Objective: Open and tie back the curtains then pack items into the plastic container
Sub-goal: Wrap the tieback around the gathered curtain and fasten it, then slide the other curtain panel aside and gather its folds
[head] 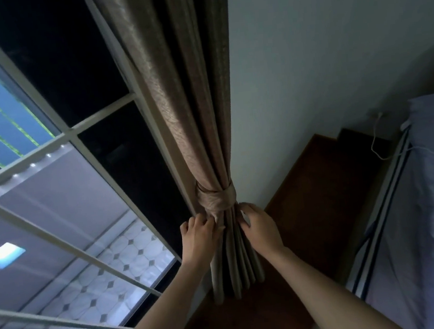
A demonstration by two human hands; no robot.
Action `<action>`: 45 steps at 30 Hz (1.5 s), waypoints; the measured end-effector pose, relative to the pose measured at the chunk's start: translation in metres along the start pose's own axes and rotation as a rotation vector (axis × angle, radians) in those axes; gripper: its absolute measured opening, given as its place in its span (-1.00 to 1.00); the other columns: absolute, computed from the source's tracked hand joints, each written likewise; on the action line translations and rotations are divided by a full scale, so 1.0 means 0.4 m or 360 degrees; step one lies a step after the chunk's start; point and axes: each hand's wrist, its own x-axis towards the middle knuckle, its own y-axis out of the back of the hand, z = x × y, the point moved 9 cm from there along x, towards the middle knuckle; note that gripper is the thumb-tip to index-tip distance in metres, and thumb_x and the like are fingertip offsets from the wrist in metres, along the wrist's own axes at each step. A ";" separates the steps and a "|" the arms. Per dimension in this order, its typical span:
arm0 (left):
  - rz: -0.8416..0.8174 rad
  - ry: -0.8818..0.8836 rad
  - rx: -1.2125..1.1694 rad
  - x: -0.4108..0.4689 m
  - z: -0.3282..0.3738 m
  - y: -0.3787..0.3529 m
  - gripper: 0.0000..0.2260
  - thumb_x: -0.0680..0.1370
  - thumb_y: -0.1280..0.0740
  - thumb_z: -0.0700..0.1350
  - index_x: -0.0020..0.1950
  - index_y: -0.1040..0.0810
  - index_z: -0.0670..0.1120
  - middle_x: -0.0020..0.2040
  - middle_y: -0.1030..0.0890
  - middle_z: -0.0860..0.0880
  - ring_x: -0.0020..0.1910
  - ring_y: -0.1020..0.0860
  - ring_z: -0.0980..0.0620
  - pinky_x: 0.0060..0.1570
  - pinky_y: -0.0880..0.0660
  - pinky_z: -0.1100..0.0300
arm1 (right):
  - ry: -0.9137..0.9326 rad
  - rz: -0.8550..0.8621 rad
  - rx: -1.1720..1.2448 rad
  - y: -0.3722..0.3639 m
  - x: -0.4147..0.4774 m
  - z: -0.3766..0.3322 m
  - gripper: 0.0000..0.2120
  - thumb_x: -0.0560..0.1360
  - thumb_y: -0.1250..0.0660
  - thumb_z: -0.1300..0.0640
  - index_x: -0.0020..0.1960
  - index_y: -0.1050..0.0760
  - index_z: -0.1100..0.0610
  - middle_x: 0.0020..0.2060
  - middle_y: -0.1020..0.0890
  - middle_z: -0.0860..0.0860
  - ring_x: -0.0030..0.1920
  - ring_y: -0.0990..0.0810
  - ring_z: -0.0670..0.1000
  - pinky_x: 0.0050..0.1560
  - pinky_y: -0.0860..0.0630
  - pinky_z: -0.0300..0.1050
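A brown curtain [189,92] hangs gathered in a tight bundle between the window and the wall. A tie-back band [216,195] of the same fabric wraps round it low down. My left hand [199,234] pinches the curtain folds just under the band on the left side. On the right, my right hand [261,228] reaches to the bundle right below the band, its fingertips curled onto the fabric. No plastic container is in view.
A large window [59,181] with white bars fills the left. A pale wall [320,59] stands right of the curtain. Dark wooden floor [318,196] runs below, with a bed in bluish sheets [433,195] at the right and a white cable [376,145] beside it.
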 end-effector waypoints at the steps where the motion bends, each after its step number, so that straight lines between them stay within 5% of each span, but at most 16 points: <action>1: -0.0002 0.0008 -0.0009 -0.001 -0.003 0.000 -0.75 0.60 -0.21 0.09 0.10 -0.56 -0.03 0.09 -0.54 -0.01 0.08 -0.48 -0.04 0.19 -0.32 0.03 | -0.0010 -0.0013 -0.0021 -0.007 0.004 0.000 -0.79 0.60 -0.22 0.09 0.19 -0.53 0.06 0.08 -0.60 -0.05 0.07 -0.57 -0.04 0.00 -0.56 -0.11; 9: -0.0141 0.0132 0.0046 -0.029 -0.070 -0.016 -0.86 0.61 -0.23 -0.05 0.11 -0.51 -0.03 -0.08 -0.57 -0.01 0.01 -0.50 -0.07 0.04 -0.37 0.08 | 0.0044 -0.0105 -0.0243 -0.050 -0.002 -0.004 -0.86 0.58 -0.24 0.15 -0.01 -0.55 0.16 -0.14 -0.58 0.03 -0.06 -0.52 0.07 -0.22 -0.56 0.07; 22: -0.0359 0.0061 0.0084 -0.095 -0.127 -0.067 -0.79 0.61 -0.20 0.04 0.08 -0.54 -0.05 0.01 -0.57 -0.04 0.10 -0.50 -0.10 0.04 -0.37 0.05 | -0.0161 -0.0130 -0.0368 -0.054 -0.071 -0.024 -0.78 0.63 -0.14 0.03 0.06 -0.51 0.10 -0.07 -0.56 -0.03 -0.10 -0.55 -0.02 -0.18 -0.55 -0.10; 28: -0.0241 0.0099 -0.0065 -0.158 -0.190 -0.018 -0.78 0.62 -0.18 0.06 0.09 -0.51 -0.05 0.00 -0.55 -0.02 -0.06 -0.57 -0.10 -0.02 -0.38 0.09 | -0.0356 -0.0471 -0.0688 -0.070 -0.128 -0.012 -0.60 0.61 -0.12 -0.15 -0.28 -0.41 0.06 -0.38 -0.52 -0.04 -0.36 -0.54 -0.01 -0.30 -0.58 -0.01; 31: -0.0202 0.0206 -0.0130 -0.199 -0.244 0.011 -0.76 0.62 -0.19 0.05 0.17 -0.49 -0.05 0.04 -0.55 -0.02 -0.04 -0.56 -0.09 0.00 -0.39 0.09 | -0.0423 -0.0742 -0.0617 -0.135 -0.173 -0.018 -0.58 0.59 -0.11 -0.24 0.08 -0.54 0.06 -0.08 -0.64 -0.01 -0.09 -0.62 0.01 -0.08 -0.60 0.01; 34: -0.0227 0.0340 -0.0171 -0.272 -0.301 0.025 -0.72 0.61 -0.20 0.05 0.25 -0.46 -0.07 0.10 -0.54 -0.05 0.02 -0.56 -0.13 0.05 -0.39 0.04 | -0.0380 -0.1041 -0.0677 -0.227 -0.218 -0.056 -0.40 0.57 -0.09 -0.29 0.48 -0.29 0.04 0.41 -0.41 0.02 0.39 -0.39 0.08 0.28 -0.43 0.03; 45: -0.0288 0.0942 -0.0085 -0.723 -0.627 0.085 -0.66 0.64 -0.13 0.09 0.32 -0.40 -0.06 0.20 -0.53 -0.04 0.13 -0.53 -0.10 0.10 -0.40 0.06 | 0.0210 -0.1662 -0.0950 -0.656 -0.429 -0.366 -0.34 0.54 -0.09 -0.34 0.52 -0.21 -0.01 0.48 -0.32 0.04 0.45 -0.31 0.13 0.39 -0.31 0.09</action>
